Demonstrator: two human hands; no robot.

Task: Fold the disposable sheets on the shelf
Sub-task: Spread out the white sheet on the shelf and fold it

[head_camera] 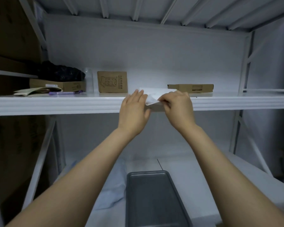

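My left hand [134, 104] lies flat on the sheet [156, 94] at the shelf [56, 104] edge; my right hand [177, 102] pinches its corner, mid-fold. Next, I'd judge, carry that corner across.

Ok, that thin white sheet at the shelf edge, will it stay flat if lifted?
Probably not. The thin white sheet already bends where the right hand pinches its corner, so it likely droops. It looks light; the left hand, fingers flat, seems to steady it.
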